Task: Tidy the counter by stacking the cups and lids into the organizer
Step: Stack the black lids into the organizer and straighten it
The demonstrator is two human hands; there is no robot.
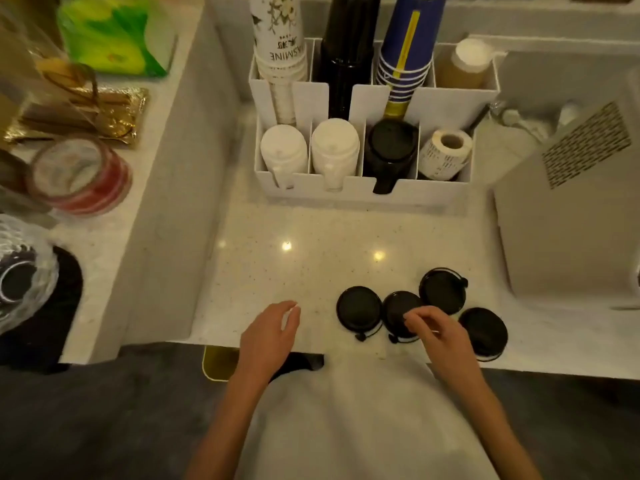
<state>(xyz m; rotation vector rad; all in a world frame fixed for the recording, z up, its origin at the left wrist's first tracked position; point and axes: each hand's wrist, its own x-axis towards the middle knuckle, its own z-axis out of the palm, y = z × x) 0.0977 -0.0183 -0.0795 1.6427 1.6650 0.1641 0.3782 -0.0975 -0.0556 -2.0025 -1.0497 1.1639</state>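
Observation:
Several black lids lie loose on the counter's near edge: one at the left (358, 307), one in the middle (398, 311), one behind (441, 289), one at the right (485, 330). My right hand (434, 329) hovers over the middle lid, fingers curled and partly hiding it; I cannot tell if it grips it. My left hand (272, 332) rests on the bare counter, fingers apart, holding nothing. The white organizer (356, 190) stands behind, holding white lid stacks (284, 148), a black lid stack (391, 143), white cups (278, 32), black cups (346, 43) and blue cups (407, 46).
A label roll (446, 154) and a brown bottle (464, 64) fill the organizer's right slots. A grey box (568, 216) stands at the right. On the raised ledge at the left are tape rolls (79, 174), a gold packet (79, 116) and a green pack (110, 32).

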